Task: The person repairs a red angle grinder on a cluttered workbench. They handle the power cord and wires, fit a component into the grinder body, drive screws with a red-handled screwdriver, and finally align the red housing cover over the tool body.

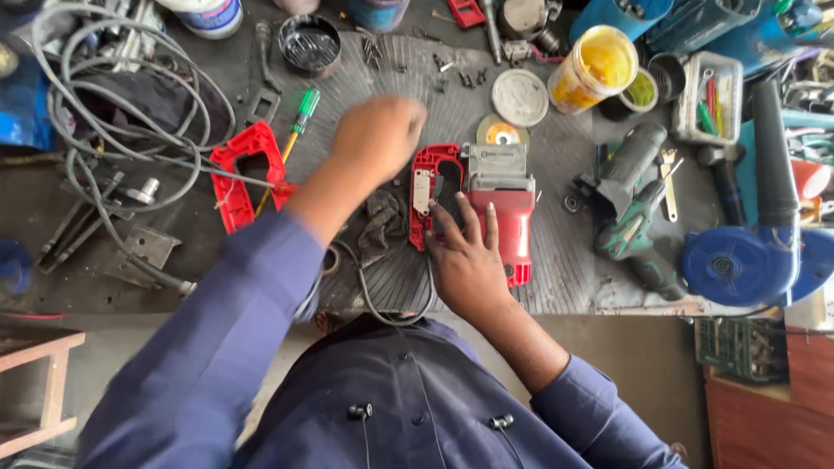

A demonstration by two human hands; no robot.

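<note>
The right hand lies flat and open on the red power tool, its fingers spread over the dark opening of the handle end, pressing the body down rather than gripping it. The left hand is raised above the bench just left of that tool, blurred, with the fingers curled in; whether anything is held in them cannot be told. The red power tool sits near the middle of the ribbed grey mat, its casing open on the left side and a grey metal plate across its upper part. Just beyond the tool lies a small cutting disc, with a round metal lid a little farther off. To the tool's left, past the left forearm, a separate red casing half lies on the bench with a green-handled screwdriver beside it, and a dark rag rests just beside the tool. A black cable loops from under the tool toward the person. Well left of the tool is a tangle of grey cords. To its right lie a green drill and, farther out, a blue blower; a yellow open jar stands beyond.
</note>
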